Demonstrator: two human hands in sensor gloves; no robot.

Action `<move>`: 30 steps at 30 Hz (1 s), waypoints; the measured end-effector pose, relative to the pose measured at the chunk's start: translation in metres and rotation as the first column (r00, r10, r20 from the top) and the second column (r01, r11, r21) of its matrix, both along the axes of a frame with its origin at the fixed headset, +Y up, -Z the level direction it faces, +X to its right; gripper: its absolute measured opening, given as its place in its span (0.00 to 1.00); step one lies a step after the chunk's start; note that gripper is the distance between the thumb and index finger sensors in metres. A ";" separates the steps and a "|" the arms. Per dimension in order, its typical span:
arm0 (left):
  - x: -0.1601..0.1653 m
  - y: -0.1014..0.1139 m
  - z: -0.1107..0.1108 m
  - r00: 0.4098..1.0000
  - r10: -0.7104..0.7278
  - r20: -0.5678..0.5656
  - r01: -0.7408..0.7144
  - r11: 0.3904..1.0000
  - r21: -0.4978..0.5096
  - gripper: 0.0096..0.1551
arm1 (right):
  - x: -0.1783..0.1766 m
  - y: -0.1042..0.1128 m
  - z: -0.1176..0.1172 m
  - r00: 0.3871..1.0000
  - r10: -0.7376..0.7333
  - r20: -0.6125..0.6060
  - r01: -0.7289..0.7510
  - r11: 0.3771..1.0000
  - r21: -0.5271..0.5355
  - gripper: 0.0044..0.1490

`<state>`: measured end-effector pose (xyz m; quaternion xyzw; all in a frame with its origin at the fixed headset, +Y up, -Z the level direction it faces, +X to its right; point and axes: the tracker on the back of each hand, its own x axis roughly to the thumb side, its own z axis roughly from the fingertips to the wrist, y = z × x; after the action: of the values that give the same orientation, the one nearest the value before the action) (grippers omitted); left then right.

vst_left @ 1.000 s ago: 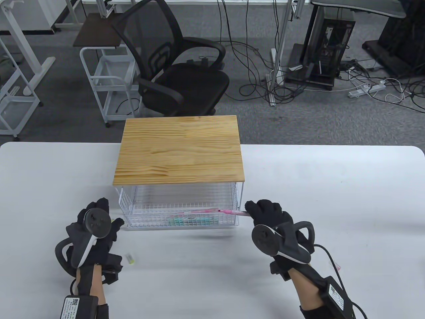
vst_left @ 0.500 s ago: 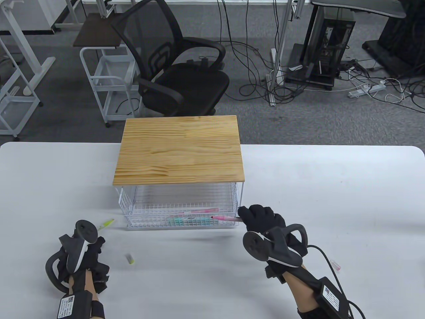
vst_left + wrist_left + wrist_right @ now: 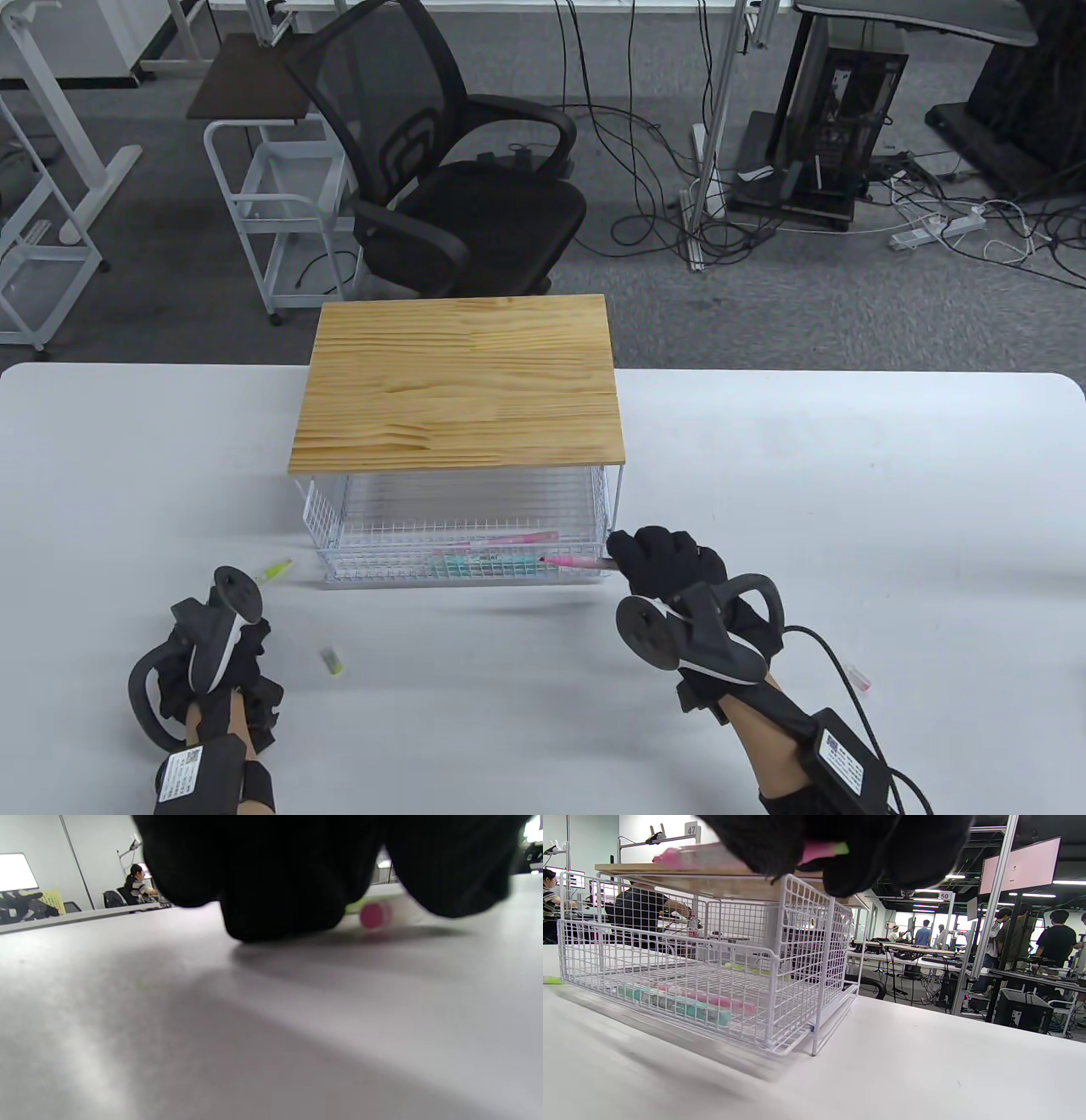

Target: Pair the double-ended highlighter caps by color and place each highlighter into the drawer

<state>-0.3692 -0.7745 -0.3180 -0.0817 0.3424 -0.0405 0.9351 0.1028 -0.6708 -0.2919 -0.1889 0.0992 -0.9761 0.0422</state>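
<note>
Right hand (image 3: 670, 564) pinches a pink highlighter (image 3: 570, 560) by its rear end; its long axis runs leftward over the right front corner of the white wire-mesh drawer (image 3: 462, 570), tip above the basket. Slim, smooth plastic barrel. Left hand (image 3: 222, 658) rests on the table (image 3: 848, 475); its grip cannot be told.

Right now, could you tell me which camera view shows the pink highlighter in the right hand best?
The table view: the pink highlighter shows its tip and barrel, held by the right hand over the drawer front. The right wrist view shows a blurred stretch between the fingers. The left wrist view shows none of it.
</note>
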 end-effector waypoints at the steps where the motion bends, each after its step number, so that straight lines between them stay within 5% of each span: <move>1: 0.001 0.000 -0.001 1.000 -0.010 0.002 0.010 1.000 -0.007 0.36 | 0.000 0.000 0.000 1.000 0.000 0.000 0.000 1.000 0.001 0.34; 17: 0.014 -0.001 -0.006 0.994 -0.107 0.030 0.109 0.991 -0.077 0.26 | -0.001 0.001 0.001 1.000 0.015 -0.008 -0.015 1.000 -0.010 0.34; 24: 0.011 0.000 -0.004 0.999 -0.026 0.035 0.029 0.994 -0.101 0.25 | -0.003 0.000 0.002 1.000 0.019 -0.016 -0.020 1.000 -0.016 0.34; 30: 0.014 0.040 -0.004 0.978 0.182 0.099 -0.189 0.979 0.074 0.26 | -0.005 0.000 0.002 1.000 0.010 -0.023 -0.010 1.000 -0.016 0.34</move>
<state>-0.3549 -0.7345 -0.3222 -0.0726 0.2914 0.0575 0.9521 0.0979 -0.6703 -0.2894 -0.2007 0.0911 -0.9744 0.0444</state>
